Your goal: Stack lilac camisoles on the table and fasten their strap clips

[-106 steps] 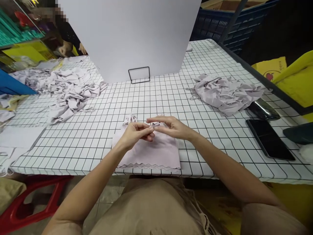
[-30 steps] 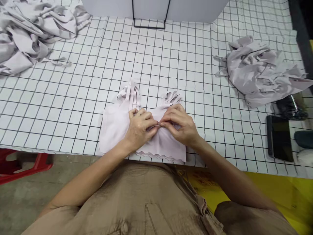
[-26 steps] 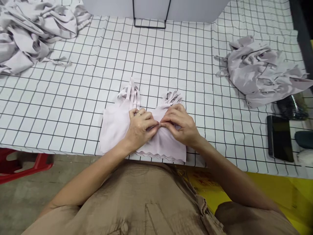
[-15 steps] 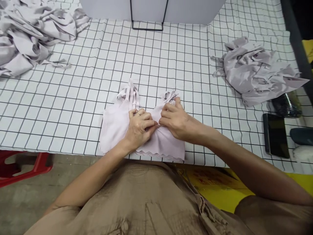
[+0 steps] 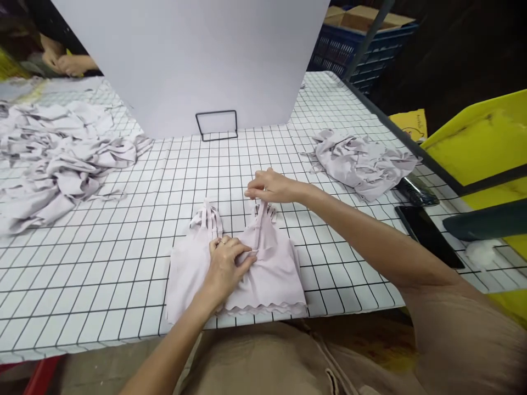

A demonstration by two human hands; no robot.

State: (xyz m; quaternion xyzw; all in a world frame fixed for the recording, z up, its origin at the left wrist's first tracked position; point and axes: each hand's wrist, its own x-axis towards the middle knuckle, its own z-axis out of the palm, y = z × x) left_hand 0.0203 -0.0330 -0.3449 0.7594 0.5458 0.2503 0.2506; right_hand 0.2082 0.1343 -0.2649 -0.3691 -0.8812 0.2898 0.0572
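Pale pink strappy bra tops (image 5: 267,280) lie in a flat stack at the table's front edge, their wavy hems toward me. My left hand (image 5: 228,263) rests on the top one, thumb and finger closed on the fabric at the middle of its neckline. A ring shows on that hand. Above the right-hand cup, my right hand (image 5: 269,186) pinches a shoulder strap (image 5: 262,211) and holds it raised off the stack. The straps on the left side (image 5: 208,219) lie bunched on the table.
A loose heap of similar garments (image 5: 74,164) lies at the left, a smaller pile (image 5: 362,164) at the right. Near that pile are a phone (image 5: 428,233) and a dark bottle-like object (image 5: 473,222). A white board (image 5: 197,66) stands behind. Another person's hands (image 5: 68,61) show far left.
My right hand has moved from the neckline up and away, lifting a strap. My left hand stays on the neckline. The camera has tilted up, showing more of the background.
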